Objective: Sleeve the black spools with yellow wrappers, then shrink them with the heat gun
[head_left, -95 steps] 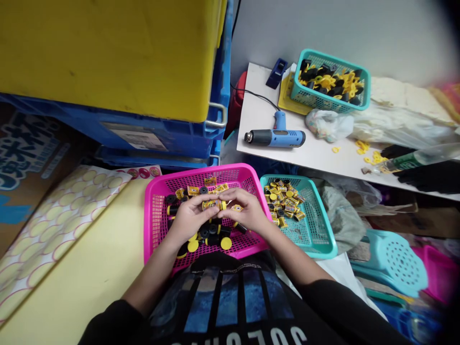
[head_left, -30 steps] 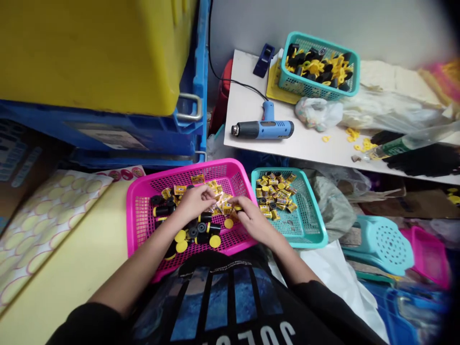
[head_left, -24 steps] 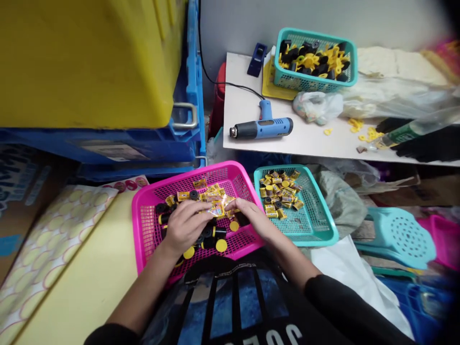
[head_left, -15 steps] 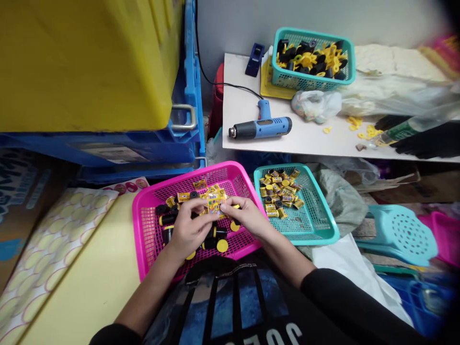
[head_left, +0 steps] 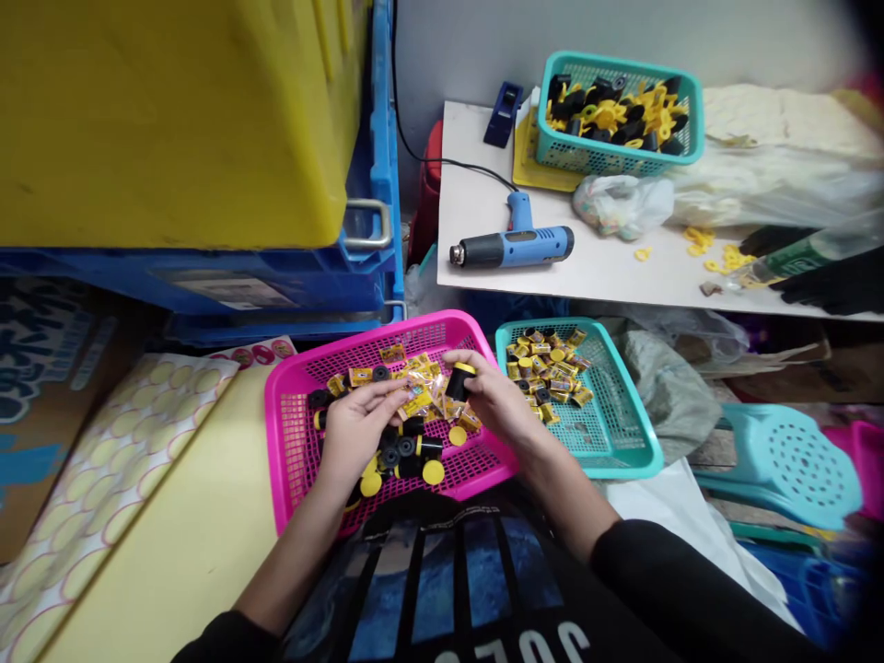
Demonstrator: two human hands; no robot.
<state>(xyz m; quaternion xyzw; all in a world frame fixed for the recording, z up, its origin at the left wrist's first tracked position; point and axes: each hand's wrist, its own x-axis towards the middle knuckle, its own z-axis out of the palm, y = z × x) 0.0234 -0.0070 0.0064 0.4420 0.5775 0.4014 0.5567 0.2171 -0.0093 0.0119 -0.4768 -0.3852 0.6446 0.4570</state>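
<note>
Lifted clear of the heap now, my right hand [head_left: 494,396] pinches a black cylinder with a yellow end [head_left: 459,380] upright above the pink plastic basket [head_left: 442,319]. My left hand [head_left: 359,428] lies half-curled over yellow-printed packets [head_left: 418,396]; whether it grips any, I cannot tell. A teal basket [head_left: 639,442] sits just beside.

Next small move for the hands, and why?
Probably bring the black yellow-capped cylinder in the right hand to the left hand, above the yellow printed wrappers in the pink basket: the pieces in the teal basket look wrapped, this one bare.
</note>
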